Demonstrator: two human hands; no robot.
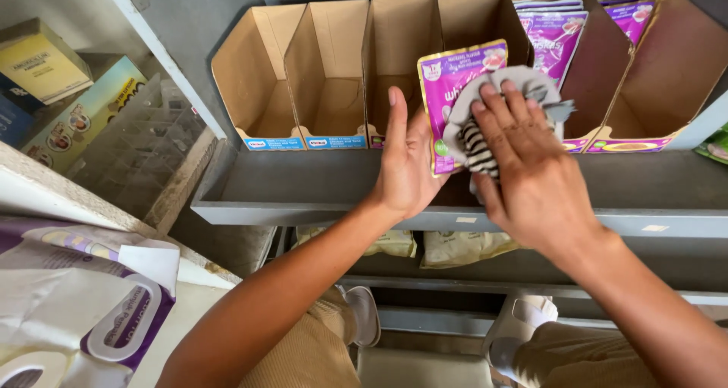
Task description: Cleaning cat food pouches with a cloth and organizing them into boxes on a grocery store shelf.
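My left hand holds a purple pet-food pouch upright over the grey shelf, gripping it from behind with the thumb side. My right hand presses a grey cloth with black and white stripes flat against the pouch's front. Both hands are just in front of the open cardboard display boxes on the shelf.
Several cardboard boxes stand in a row; the left ones look empty, the right ones hold more purple pouches. Pale bags lie on the shelf below. A wrapped paper-roll pack sits at lower left, with boxed goods on the left rack.
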